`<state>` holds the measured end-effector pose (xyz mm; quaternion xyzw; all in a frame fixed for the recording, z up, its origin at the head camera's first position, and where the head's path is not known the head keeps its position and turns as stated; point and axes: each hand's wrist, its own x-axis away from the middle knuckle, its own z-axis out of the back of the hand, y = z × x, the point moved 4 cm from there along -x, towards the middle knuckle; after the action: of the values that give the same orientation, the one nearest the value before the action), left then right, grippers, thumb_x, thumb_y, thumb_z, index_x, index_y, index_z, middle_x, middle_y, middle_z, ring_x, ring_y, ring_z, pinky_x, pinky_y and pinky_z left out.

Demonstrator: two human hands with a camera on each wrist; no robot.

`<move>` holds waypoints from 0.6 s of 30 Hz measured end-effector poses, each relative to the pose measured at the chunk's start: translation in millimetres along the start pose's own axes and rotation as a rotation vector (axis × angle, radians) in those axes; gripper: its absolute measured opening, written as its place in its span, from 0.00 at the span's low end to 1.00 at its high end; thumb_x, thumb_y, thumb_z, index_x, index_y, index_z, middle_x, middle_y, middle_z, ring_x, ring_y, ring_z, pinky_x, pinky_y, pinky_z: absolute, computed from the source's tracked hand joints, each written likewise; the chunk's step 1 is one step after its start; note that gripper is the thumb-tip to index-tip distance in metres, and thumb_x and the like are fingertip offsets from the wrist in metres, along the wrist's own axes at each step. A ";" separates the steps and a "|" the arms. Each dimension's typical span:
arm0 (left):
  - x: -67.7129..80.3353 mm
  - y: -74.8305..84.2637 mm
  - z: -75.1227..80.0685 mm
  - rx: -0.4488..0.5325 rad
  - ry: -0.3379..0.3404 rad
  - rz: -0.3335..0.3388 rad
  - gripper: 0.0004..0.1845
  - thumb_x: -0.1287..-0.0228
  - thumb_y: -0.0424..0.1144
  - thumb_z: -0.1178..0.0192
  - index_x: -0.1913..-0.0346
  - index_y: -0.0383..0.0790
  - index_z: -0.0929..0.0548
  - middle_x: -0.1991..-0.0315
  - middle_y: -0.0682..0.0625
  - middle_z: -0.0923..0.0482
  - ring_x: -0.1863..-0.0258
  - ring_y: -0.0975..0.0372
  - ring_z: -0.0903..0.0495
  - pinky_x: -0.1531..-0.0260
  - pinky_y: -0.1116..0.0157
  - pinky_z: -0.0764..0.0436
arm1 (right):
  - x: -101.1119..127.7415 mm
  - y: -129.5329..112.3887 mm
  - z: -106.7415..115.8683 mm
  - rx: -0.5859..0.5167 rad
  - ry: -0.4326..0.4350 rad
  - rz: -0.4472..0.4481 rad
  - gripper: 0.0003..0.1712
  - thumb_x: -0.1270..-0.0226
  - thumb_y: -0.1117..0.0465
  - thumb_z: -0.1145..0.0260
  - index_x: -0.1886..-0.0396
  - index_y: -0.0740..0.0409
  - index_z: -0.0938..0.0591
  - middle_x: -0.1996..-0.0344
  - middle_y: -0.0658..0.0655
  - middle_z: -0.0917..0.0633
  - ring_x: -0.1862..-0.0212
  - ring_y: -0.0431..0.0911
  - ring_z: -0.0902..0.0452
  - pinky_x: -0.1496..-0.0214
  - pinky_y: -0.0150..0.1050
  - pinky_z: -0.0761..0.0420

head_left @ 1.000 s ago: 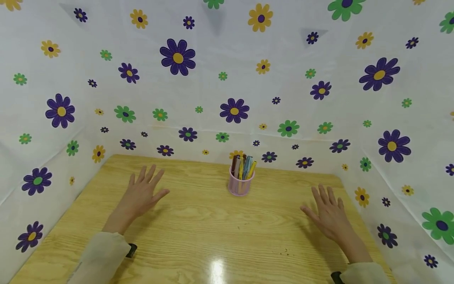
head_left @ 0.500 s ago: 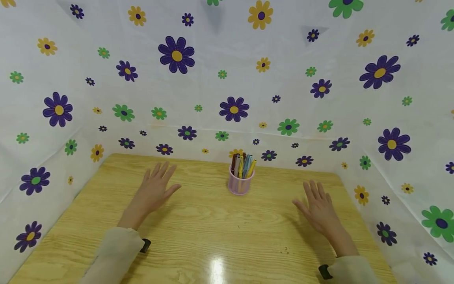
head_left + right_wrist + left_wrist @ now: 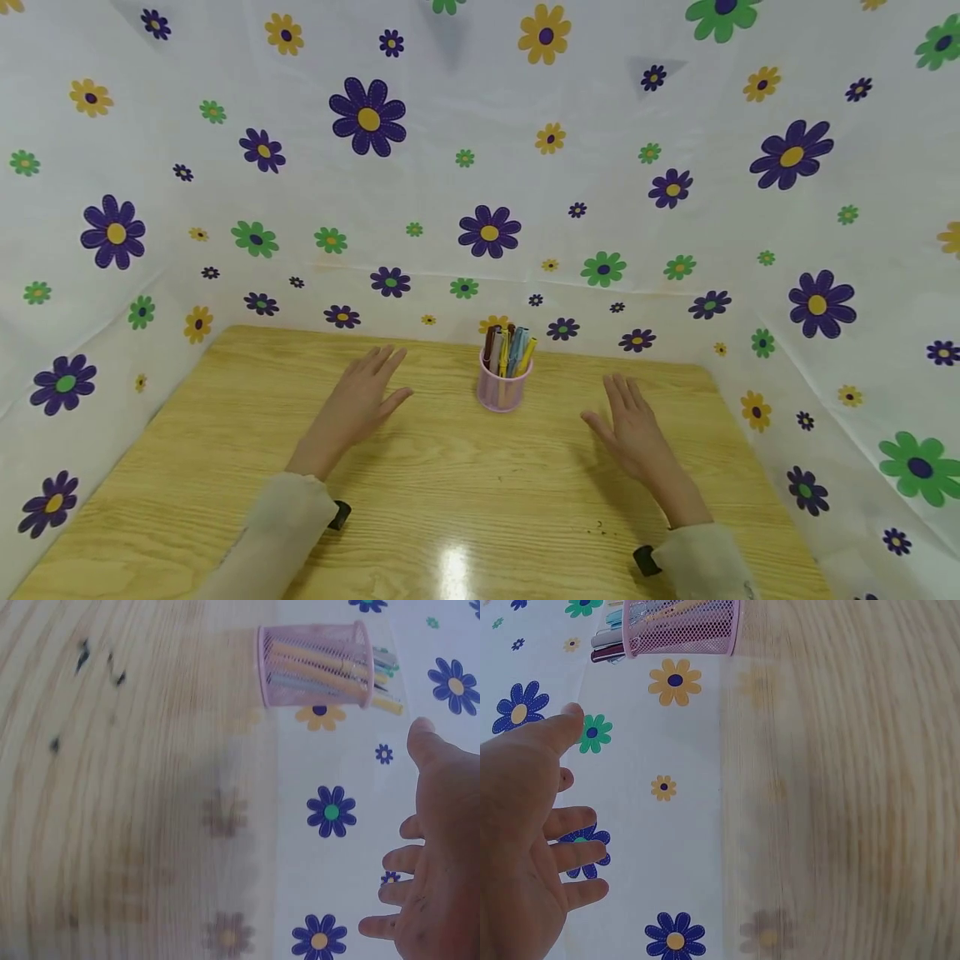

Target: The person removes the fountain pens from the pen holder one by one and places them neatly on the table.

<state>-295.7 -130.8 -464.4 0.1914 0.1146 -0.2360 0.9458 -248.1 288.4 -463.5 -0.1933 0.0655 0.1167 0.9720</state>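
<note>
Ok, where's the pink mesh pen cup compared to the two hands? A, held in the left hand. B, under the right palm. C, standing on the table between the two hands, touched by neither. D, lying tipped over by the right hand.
C: the pink mesh pen cup stands upright on the table, between the left hand and right hand, both open and apart from it.

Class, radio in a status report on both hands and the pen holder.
Left hand open, right hand open, holding nothing. Pink mesh pen holder upright between them, untouched. Nothing in the way.
</note>
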 end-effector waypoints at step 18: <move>-24.7 13.3 -30.5 0.275 -0.029 0.070 0.37 0.20 0.55 0.46 0.20 0.37 0.40 0.23 0.37 0.38 0.25 0.43 0.37 0.26 0.43 0.36 | -34.4 -44.6 -21.8 -0.218 -0.018 0.022 0.47 0.17 0.39 0.49 0.17 0.67 0.52 0.20 0.72 0.47 0.21 0.67 0.52 0.21 0.65 0.46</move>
<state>-314.3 -97.3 -480.2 0.3196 0.0610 -0.2191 0.9198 -271.9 232.9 -461.5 -0.2961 0.0458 0.1353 0.9444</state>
